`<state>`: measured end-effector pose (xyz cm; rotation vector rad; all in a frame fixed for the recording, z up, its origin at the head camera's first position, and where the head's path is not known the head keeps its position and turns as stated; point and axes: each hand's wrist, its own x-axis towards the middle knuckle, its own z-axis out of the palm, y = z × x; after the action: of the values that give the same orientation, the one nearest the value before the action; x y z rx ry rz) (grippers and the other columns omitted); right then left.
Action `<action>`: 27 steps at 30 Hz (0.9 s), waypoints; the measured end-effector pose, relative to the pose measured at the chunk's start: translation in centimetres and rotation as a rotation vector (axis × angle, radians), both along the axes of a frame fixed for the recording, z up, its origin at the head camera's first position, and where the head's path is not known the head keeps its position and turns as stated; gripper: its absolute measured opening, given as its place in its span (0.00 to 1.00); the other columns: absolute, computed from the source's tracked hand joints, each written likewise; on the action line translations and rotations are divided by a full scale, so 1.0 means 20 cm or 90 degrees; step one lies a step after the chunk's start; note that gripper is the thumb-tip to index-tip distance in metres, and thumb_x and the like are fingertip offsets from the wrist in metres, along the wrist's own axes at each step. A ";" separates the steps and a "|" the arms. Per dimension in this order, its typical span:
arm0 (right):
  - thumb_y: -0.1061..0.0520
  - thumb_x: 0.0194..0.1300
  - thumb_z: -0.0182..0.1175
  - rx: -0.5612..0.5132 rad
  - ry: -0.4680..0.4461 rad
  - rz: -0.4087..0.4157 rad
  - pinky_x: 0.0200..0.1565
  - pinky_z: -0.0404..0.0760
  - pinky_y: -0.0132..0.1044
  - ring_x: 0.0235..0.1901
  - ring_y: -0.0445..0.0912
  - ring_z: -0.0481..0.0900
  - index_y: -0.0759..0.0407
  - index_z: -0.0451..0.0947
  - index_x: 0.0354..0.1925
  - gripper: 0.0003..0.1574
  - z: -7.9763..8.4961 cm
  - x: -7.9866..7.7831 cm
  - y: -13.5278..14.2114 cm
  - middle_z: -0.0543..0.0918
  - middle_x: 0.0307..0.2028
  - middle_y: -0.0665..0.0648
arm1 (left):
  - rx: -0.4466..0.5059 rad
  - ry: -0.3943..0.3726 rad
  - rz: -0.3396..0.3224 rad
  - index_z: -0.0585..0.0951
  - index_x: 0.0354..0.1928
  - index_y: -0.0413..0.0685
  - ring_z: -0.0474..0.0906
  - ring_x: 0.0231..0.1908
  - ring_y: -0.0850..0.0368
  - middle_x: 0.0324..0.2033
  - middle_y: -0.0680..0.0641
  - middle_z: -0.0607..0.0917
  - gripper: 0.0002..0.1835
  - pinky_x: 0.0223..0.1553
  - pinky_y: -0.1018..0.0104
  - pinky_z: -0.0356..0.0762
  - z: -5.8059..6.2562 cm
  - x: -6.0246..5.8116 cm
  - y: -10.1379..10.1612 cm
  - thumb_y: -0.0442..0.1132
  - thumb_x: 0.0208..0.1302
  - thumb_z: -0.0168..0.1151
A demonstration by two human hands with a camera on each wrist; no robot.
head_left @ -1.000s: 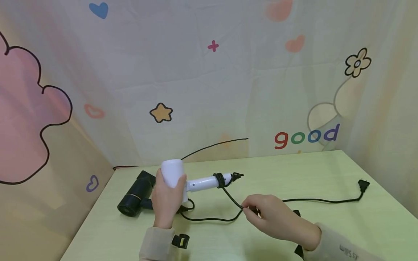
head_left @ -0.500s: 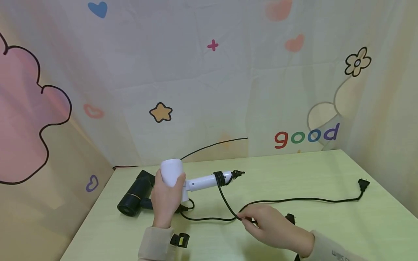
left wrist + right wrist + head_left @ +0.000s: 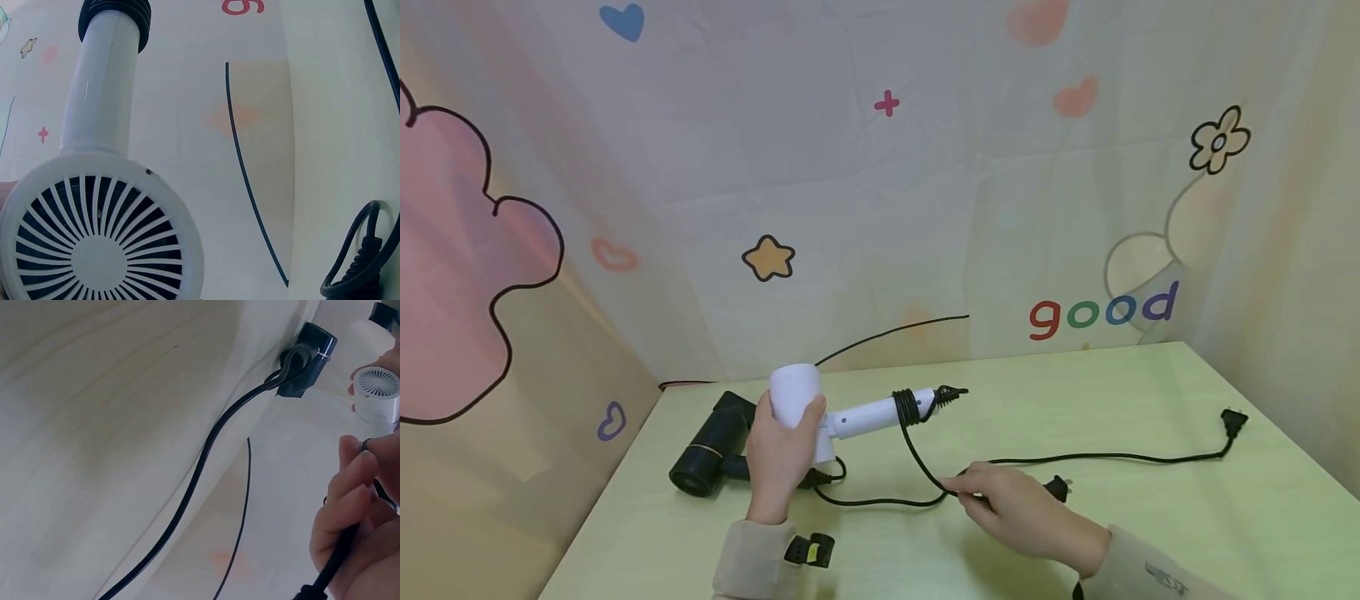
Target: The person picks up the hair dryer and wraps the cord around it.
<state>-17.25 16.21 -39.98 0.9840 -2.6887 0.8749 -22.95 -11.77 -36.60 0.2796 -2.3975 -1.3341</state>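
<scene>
A white hair dryer (image 3: 793, 396) is held above the table by my left hand (image 3: 781, 458), fingers and thumb around its barrel. Its handle (image 3: 868, 418) points right, with several turns of black cord (image 3: 907, 407) wound near the end. In the left wrist view the slotted round grille (image 3: 100, 262) faces the camera. My right hand (image 3: 1026, 508) grips the free stretch of that cord, and the cord's plug (image 3: 1057, 488) sticks out behind the hand. The right wrist view shows the curled fingers (image 3: 350, 494) around the cord.
A black hair dryer (image 3: 711, 446) lies on the table at the left, partly behind my left hand. Its cord (image 3: 880, 503) runs right across the table (image 3: 1150, 400) to a plug (image 3: 1234, 422). A printed curtain (image 3: 880, 208) hangs behind the table.
More cord turns are wound round the white handle. My right hand has moved slightly left with the cord, and its plug has come into view. The left hand has stayed nearly in place.
</scene>
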 end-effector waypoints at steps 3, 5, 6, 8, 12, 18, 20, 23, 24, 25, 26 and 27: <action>0.63 0.66 0.53 0.016 -0.025 -0.005 0.26 0.69 0.25 0.23 0.30 0.63 0.56 0.77 0.57 0.21 -0.01 -0.03 0.01 0.80 0.34 0.44 | 0.006 -0.004 -0.002 0.66 0.64 0.43 0.77 0.42 0.43 0.47 0.38 0.79 0.38 0.33 0.56 0.76 0.01 0.00 0.00 0.59 0.57 0.61; 0.64 0.66 0.53 0.019 -0.028 -0.004 0.27 0.70 0.25 0.25 0.30 0.65 0.55 0.76 0.58 0.22 -0.02 -0.05 0.01 0.80 0.34 0.45 | 0.011 -0.006 -0.003 0.66 0.64 0.43 0.77 0.42 0.43 0.47 0.39 0.79 0.38 0.33 0.56 0.76 0.01 0.00 0.00 0.59 0.57 0.61; 0.64 0.66 0.54 0.019 -0.029 -0.003 0.28 0.70 0.25 0.25 0.30 0.66 0.55 0.76 0.58 0.22 -0.02 -0.06 0.01 0.81 0.35 0.45 | 0.014 -0.007 -0.004 0.66 0.64 0.43 0.77 0.42 0.43 0.48 0.39 0.79 0.38 0.33 0.56 0.77 0.01 0.00 0.00 0.59 0.57 0.61; 0.64 0.66 0.54 0.009 -0.035 0.000 0.29 0.71 0.26 0.26 0.31 0.67 0.56 0.76 0.58 0.22 -0.03 -0.07 0.01 0.82 0.35 0.47 | 0.020 -0.008 -0.005 0.66 0.63 0.43 0.77 0.42 0.43 0.48 0.39 0.79 0.38 0.33 0.57 0.77 0.01 0.01 0.00 0.59 0.57 0.61; 0.64 0.66 0.55 -0.024 -0.067 -0.005 0.28 0.71 0.26 0.26 0.31 0.67 0.57 0.78 0.56 0.20 -0.03 -0.11 0.01 0.84 0.36 0.51 | 0.032 -0.011 -0.011 0.67 0.63 0.43 0.77 0.42 0.43 0.48 0.38 0.79 0.38 0.33 0.57 0.78 0.02 0.01 0.01 0.59 0.57 0.61; 0.63 0.64 0.57 -0.064 -0.124 -0.032 0.26 0.72 0.28 0.24 0.32 0.68 0.60 0.80 0.51 0.17 -0.03 -0.15 0.01 0.86 0.37 0.57 | 0.036 -0.012 -0.019 0.68 0.63 0.44 0.77 0.42 0.43 0.47 0.39 0.79 0.37 0.33 0.58 0.78 0.04 0.02 0.02 0.59 0.57 0.62; 0.62 0.65 0.57 -0.075 -0.140 -0.033 0.26 0.73 0.28 0.24 0.33 0.70 0.61 0.81 0.50 0.16 -0.03 -0.16 0.01 0.86 0.38 0.59 | 0.039 -0.009 -0.024 0.68 0.62 0.44 0.78 0.41 0.43 0.47 0.39 0.79 0.37 0.33 0.58 0.78 0.05 0.03 0.02 0.58 0.57 0.62; 0.61 0.65 0.58 -0.088 -0.152 -0.031 0.25 0.75 0.29 0.23 0.35 0.74 0.64 0.82 0.47 0.14 -0.03 -0.18 0.01 0.86 0.38 0.61 | 0.045 -0.005 -0.030 0.69 0.61 0.44 0.78 0.41 0.44 0.46 0.39 0.79 0.36 0.32 0.59 0.78 0.06 0.03 0.02 0.58 0.57 0.62; 0.60 0.65 0.58 -0.089 -0.153 -0.031 0.25 0.76 0.29 0.23 0.35 0.75 0.64 0.82 0.45 0.13 -0.03 -0.19 0.01 0.86 0.37 0.60 | 0.047 -0.003 -0.032 0.69 0.61 0.44 0.78 0.41 0.44 0.46 0.38 0.80 0.36 0.32 0.59 0.78 0.06 0.03 0.02 0.58 0.57 0.62; 0.59 0.65 0.58 -0.090 -0.153 -0.032 0.25 0.76 0.29 0.23 0.36 0.76 0.64 0.83 0.44 0.13 -0.03 -0.20 0.01 0.86 0.36 0.60 | 0.048 -0.002 -0.034 0.69 0.61 0.44 0.78 0.41 0.44 0.46 0.38 0.80 0.36 0.32 0.59 0.78 0.06 0.03 0.02 0.58 0.57 0.62; 0.58 0.65 0.58 -0.088 -0.156 -0.036 0.25 0.76 0.29 0.22 0.37 0.77 0.63 0.83 0.43 0.12 -0.03 -0.20 0.01 0.86 0.35 0.59 | 0.050 -0.001 -0.036 0.69 0.61 0.43 0.78 0.41 0.44 0.46 0.38 0.80 0.36 0.32 0.59 0.78 0.06 0.03 0.02 0.58 0.57 0.62; 0.58 0.65 0.58 -0.087 -0.157 -0.039 0.25 0.76 0.29 0.22 0.38 0.77 0.62 0.83 0.41 0.11 -0.03 -0.21 0.00 0.86 0.33 0.58 | 0.051 0.000 -0.038 0.69 0.62 0.43 0.78 0.41 0.43 0.46 0.38 0.79 0.36 0.32 0.59 0.78 0.06 0.04 0.02 0.58 0.57 0.62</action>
<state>-21.43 16.29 -40.59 0.8074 -2.7924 1.2202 -22.24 -11.43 -35.42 0.2317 -2.3726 -1.4590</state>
